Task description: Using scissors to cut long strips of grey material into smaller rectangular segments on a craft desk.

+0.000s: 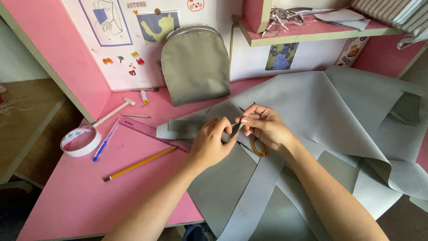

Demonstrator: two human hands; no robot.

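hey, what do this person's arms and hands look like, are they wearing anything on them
Both forearms are bare as far as the picture shows, with no sleeves reaching into view. The left hand and the right hand wear no gloves, and no rings, watch or bracelet can be seen. The fingernails look short and unpainted.

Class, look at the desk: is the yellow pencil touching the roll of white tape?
Apart. The head view shows the yellow pencil lying diagonally on the pink desk, with bare desk and a blue pen between it and the roll of white tape.
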